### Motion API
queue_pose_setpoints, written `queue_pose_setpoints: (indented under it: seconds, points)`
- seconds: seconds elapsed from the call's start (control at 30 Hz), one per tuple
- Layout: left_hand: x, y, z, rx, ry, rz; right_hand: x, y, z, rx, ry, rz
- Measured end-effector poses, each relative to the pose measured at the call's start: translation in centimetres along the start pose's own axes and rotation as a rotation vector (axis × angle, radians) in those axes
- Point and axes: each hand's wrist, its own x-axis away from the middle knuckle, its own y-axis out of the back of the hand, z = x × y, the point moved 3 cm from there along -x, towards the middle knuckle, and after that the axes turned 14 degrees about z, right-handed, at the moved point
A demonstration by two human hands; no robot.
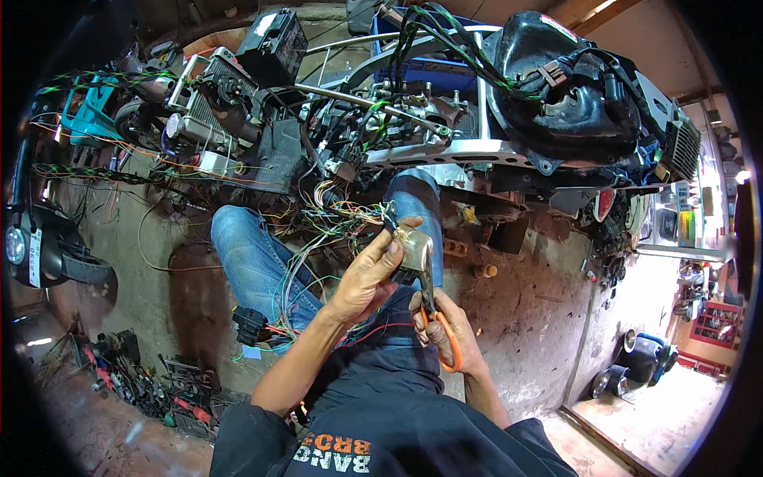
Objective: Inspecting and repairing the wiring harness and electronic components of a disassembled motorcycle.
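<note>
My left hand [372,274] grips a silver metal-cased component [416,251] with a dark connector, where a tangle of multicoloured wires [342,211] gathers. My right hand [435,326] is closed round the orange handles [451,342] of scissor-like cutters, held upright with the dark jaws against the component, just right of my left fingers; exactly what the jaws touch is hard to make out. Loose wires hang over my jeans-clad legs down to a black connector block [250,324] at the left.
A dismantled motorcycle frame [501,149] spans the top, bearing a black tank-like part [572,103], a radiator [214,99] and a battery [270,44]. A dark panel with a lamp [40,250] stands at left. Tools and parts [191,401] lie lower left; more parts [644,354] sit by the bright doorway.
</note>
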Motion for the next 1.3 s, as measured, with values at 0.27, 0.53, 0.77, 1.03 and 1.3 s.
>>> queue_pose_setpoints:
  seconds: [0.27, 0.53, 0.77, 1.03, 1.3]
  points:
    - [0.0, -0.4, -0.8, -0.051, 0.071, 0.019, 0.0, 0.4, -0.4, 0.051, 0.014, 0.015]
    - [0.2, -0.6, -1.3, -0.154, 0.109, 0.067, 0.1, -0.5, -0.3, -0.123, -0.003, 0.021]
    - [0.4, -0.5, -2.2, -0.369, 0.226, 0.163, -0.1, -1.2, 0.2, -0.28, -0.027, 0.083]
    - [0.1, 0.0, -3.0, -0.474, 0.243, 0.202, -0.5, -1.4, 0.4, -0.268, 0.001, 0.076]
    - [0.5, 0.2, -2.9, -0.484, 0.312, 0.243, -0.9, -2.4, -1.5, -0.502, 0.058, 0.095]
